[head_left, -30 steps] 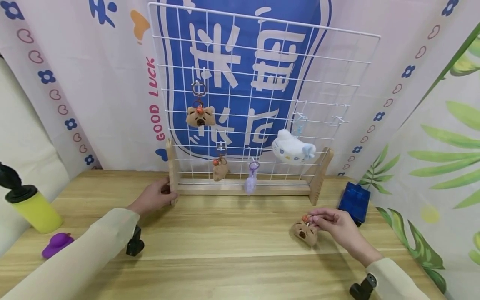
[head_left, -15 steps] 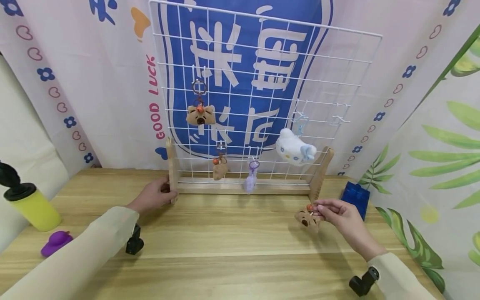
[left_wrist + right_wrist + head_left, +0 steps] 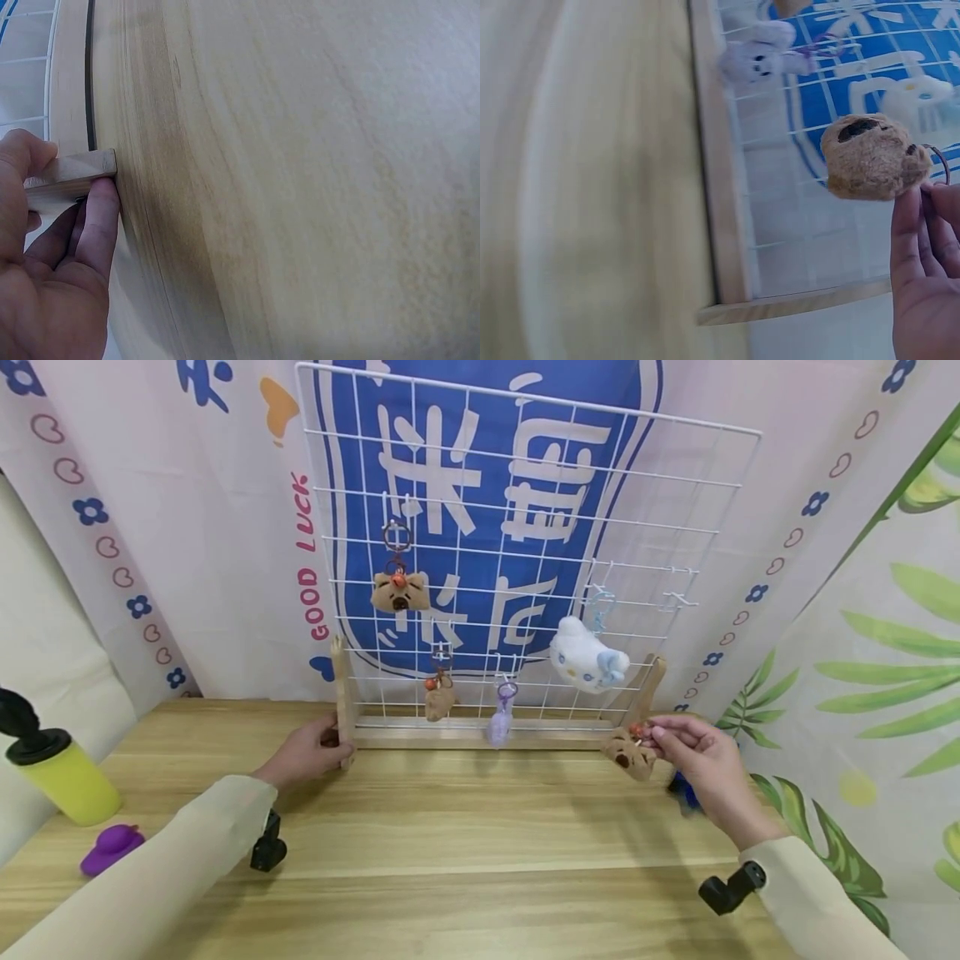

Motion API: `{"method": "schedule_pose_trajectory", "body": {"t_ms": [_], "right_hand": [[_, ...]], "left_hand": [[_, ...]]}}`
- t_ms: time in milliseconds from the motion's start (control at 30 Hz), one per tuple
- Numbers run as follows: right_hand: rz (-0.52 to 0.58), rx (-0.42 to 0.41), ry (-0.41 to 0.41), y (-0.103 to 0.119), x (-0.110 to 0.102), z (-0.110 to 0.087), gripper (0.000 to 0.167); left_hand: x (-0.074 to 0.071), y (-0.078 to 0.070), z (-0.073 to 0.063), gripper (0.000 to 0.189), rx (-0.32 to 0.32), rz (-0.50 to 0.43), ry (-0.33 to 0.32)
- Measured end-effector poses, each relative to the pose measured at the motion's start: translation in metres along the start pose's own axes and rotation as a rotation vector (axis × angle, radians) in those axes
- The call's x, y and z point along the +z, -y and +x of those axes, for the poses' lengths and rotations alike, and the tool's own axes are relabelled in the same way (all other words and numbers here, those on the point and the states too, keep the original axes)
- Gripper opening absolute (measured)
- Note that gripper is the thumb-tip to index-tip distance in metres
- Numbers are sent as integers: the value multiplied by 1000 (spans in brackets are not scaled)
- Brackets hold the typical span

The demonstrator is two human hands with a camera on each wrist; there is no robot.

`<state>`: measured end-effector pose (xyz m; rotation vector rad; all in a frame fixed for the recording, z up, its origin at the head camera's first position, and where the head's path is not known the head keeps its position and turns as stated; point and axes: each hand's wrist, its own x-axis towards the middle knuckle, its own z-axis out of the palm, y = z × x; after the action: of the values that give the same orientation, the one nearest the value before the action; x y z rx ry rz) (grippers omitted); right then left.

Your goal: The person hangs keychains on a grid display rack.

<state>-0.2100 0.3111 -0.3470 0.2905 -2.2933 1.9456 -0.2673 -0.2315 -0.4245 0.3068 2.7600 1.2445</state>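
In the head view, my right hand (image 3: pixel 705 768) pinches a brown plush keychain (image 3: pixel 628 755) by its cord end, off the table, in front of the rack's right wooden leg (image 3: pixel 647 689). The right wrist view shows this plush (image 3: pixel 874 159) hanging from the fingertips. My left hand (image 3: pixel 303 752) grips the left wooden leg (image 3: pixel 345 702) of a white wire grid rack (image 3: pixel 525 398), thumb on one side and fingers on the other. Two brown plush keychains hang on the grid, one upper left (image 3: pixel 400 593), one lower (image 3: pixel 440 702). A purple keychain (image 3: pixel 500 727) and a white plush cat head (image 3: pixel 587 656) hang farther right.
A bare white hook (image 3: pixel 678 600) sits at the grid's right side. A blue object (image 3: pixel 684 793) lies partly hidden behind my right hand. At left stand a yellow bottle (image 3: pixel 71 787) and a purple hat-shaped item (image 3: pixel 112 848). A printed cloth (image 3: pixel 247 543) hangs behind.
My right hand has moved up and away from me with the brown plush keychain, toward the rack's right leg. The left hand stays on the left leg. The white plush has turned slightly.
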Motion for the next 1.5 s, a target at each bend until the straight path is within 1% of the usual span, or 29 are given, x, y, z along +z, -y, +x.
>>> {"method": "schedule_pose_trajectory", "body": {"t_ms": [167,300,433,600,833,933,1000,1133,1300,1400,1500], "right_hand": [[38,-37,-31,17,-5,10,14],[108,-78,-47,28,-10,17,14],[134,-117,-82,39,-13,23,13],[174,-129,-119,54,-18,33,13],[254,-147,-191,73,-23,43,14],[247,-152,-214,81,-23,48,14],[222,-156,-223,85,-22,51,15],[204,-169,-225,92,-19,55,13],[175,-151,-286,97,-16,61,13],[191,-142,-315,100,-15,66,13],[212,-134,-316,100,-15,70,10]], "left_hand": [[-1,0,-1,70,1,11,-9],[-2,0,-2,71,-11,7,-2],[-3,0,-2,70,-1,12,-7],[-3,2,-2,67,13,22,-15],[-5,3,1,70,-13,17,-12],[-6,4,2,71,-3,22,-17],[-7,5,2,71,4,23,-22],[-5,5,0,68,8,20,-23],[0,6,-1,68,4,8,-10],[2,6,0,68,-2,4,-17],[3,6,0,67,-1,-7,-25]]}}
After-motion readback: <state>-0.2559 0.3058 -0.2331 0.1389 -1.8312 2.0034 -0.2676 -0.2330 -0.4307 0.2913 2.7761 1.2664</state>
